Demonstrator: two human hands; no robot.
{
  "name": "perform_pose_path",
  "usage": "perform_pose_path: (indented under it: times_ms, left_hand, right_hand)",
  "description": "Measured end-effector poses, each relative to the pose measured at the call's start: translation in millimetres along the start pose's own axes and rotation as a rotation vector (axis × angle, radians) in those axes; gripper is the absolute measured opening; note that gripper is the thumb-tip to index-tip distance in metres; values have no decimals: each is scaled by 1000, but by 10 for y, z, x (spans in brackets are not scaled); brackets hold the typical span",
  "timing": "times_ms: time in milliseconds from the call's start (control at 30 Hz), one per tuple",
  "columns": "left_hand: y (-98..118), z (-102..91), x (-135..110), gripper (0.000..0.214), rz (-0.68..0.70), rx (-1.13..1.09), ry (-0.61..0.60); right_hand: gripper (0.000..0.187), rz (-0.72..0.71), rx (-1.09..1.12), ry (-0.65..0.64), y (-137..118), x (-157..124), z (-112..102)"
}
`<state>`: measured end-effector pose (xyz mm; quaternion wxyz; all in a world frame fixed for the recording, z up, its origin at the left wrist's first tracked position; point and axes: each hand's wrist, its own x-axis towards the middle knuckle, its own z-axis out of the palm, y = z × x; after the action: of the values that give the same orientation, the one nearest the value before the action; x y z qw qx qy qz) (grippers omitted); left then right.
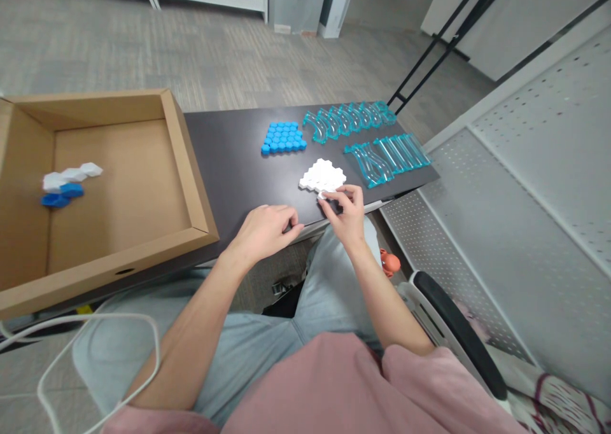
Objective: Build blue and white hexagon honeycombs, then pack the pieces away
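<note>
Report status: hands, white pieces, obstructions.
Right hand pinching white piece at near edge of white cluster. Left hand at edge of table, no piece visible. Blue pieces beyond, not blocking.

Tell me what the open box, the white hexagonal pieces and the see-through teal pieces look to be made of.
Open box: cardboard, matte; plain brown, folded walls.
White hexagonal pieces: probably plastic, given their even colour and repeated shape; too bright to judge the finish.
See-through teal pieces: likely tinted plastic, glossy; bright streaks run along them and the dark tabletop shows through. Glass not ruled out.
</note>
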<state>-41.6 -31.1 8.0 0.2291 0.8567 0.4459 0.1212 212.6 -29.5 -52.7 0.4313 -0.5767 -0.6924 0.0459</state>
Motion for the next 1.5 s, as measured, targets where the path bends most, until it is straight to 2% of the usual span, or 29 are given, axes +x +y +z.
perform_pose_path:
  times_ms: [1500]
  left_hand:
    - [10, 8, -1, 21, 12, 9, 8]
  right_hand:
    - [14, 13, 22, 45, -100, 43, -12]
